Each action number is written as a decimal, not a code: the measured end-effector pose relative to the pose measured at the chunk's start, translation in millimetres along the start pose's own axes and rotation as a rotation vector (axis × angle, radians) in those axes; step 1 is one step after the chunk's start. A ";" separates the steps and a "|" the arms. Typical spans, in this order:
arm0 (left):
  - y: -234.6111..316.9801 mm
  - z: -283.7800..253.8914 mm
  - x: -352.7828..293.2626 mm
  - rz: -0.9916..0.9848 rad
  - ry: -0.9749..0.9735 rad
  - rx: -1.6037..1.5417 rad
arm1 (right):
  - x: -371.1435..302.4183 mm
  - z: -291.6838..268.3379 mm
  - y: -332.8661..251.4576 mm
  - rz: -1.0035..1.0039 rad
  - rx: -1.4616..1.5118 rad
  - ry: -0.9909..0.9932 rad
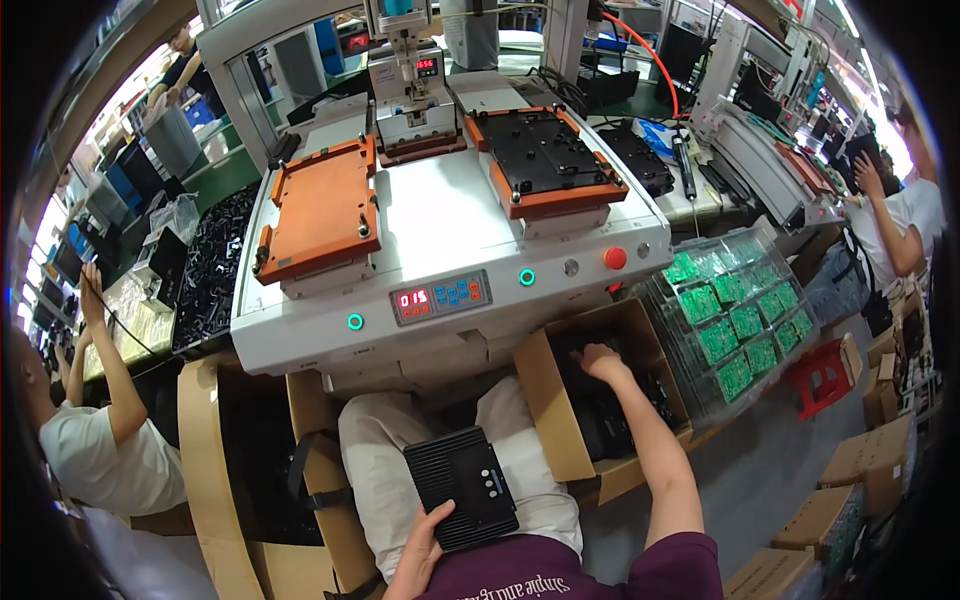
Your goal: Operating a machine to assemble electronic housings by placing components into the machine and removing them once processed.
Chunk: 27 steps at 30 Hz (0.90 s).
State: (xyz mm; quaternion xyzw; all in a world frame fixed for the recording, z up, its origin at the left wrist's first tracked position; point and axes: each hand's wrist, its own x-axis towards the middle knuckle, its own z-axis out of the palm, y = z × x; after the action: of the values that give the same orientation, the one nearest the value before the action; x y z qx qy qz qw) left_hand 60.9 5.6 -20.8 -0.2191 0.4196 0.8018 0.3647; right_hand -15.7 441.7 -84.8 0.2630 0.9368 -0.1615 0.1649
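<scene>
My left hand (pixel 424 535) grips a flat black ribbed housing (pixel 460 488) by its near left edge, thumb on top. The housing rests over my lap, with a few small light round spots on its face. Over to the right, my right hand (pixel 600 362) reaches into an open cardboard box (pixel 556 410) of black parts (pixel 605 420). Its fingers are curled together near the far inner side; whatever they grip is too small or hidden to make out.
Ahead stands a white machine (pixel 430 220) with an orange fixture tray (pixel 322 210) and another tray (pixel 540 155) bearing a black panel. Green circuit boards (pixel 742 320) lie in clear trays at right. Another cardboard box (pixel 205 470) is at left. People sit on both sides.
</scene>
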 end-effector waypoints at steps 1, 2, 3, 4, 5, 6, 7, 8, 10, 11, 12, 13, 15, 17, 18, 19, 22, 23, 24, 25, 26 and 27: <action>0.8 2.7 2.5 0.001 -0.012 -0.011 | -9.6 -5.8 -7.7 0.005 -0.031 0.050; -0.1 5.0 3.5 0.003 -0.018 -0.023 | -18.3 -9.2 -13.2 0.007 -0.062 0.097; 0.0 8.9 6.6 0.005 -0.008 -0.031 | -28.1 -12.5 -17.8 -0.003 -0.065 0.089; 1.9 14.3 11.4 -0.025 -0.004 -0.012 | -37.0 -15.2 -21.3 0.006 -0.094 0.159; 2.9 21.2 16.9 -0.058 -0.005 0.007 | -42.5 -13.9 -18.6 0.018 -0.123 0.230; 2.7 27.6 23.9 -0.059 0.001 -0.001 | -44.2 -6.0 -11.1 -0.035 -0.131 0.323; 2.9 33.0 30.5 -0.080 -0.060 0.024 | -50.4 -8.5 -9.2 -0.044 -0.097 0.360; 5.9 39.9 36.4 -0.097 -0.117 0.051 | -55.7 -14.2 -12.4 -0.057 -0.060 0.397; 10.4 54.8 45.1 -0.108 -0.120 0.097 | -61.5 -24.7 -16.8 -0.025 -0.001 0.406; 10.4 60.5 51.2 -0.118 -0.140 0.109 | -64.7 -29.4 -17.9 0.015 0.060 0.423; 9.6 65.2 56.6 -0.127 -0.161 0.122 | -67.1 -33.1 -18.5 0.013 0.056 0.416; 9.8 69.9 61.0 -0.142 -0.164 0.128 | -69.8 -36.9 -18.9 0.022 0.145 0.470; 10.5 80.6 64.2 -0.151 -0.179 0.132 | -76.9 -47.4 -19.3 0.032 0.229 0.519; 9.1 86.5 65.7 -0.162 -0.193 0.136 | -84.4 -58.1 -16.7 0.086 0.532 0.502; 8.8 87.2 67.0 -0.179 -0.211 0.137 | -83.5 -58.9 -14.8 0.086 0.528 0.496; 7.6 85.8 67.1 -0.194 -0.228 0.138 | -81.7 -59.3 -13.0 0.043 0.619 0.420; -0.2 76.8 69.4 -0.234 -0.247 0.128 | -60.3 -37.3 -3.7 0.001 0.726 0.306; -1.1 75.4 68.9 -0.234 -0.258 0.137 | -47.1 -20.0 2.0 -0.030 0.678 0.305; -3.3 72.6 67.9 -0.243 -0.243 0.122 | -36.2 -5.5 6.5 -0.062 0.629 0.305; -3.4 68.1 63.8 -0.252 -0.224 0.111 | -33.9 0.1 5.1 -0.110 0.407 0.333; -3.0 65.3 59.2 -0.252 -0.234 0.125 | -33.6 5.5 4.5 -0.102 0.414 0.347; -2.3 63.5 54.0 -0.233 -0.201 0.104 | -33.7 10.3 4.3 -0.110 0.306 0.381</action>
State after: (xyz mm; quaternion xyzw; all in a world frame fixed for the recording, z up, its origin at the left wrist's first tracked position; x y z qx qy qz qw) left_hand 25.4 81.0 -22.4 -0.1658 0.3938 0.7492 0.5061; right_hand 16.1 426.3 -81.6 0.2594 0.9285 -0.2575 -0.0654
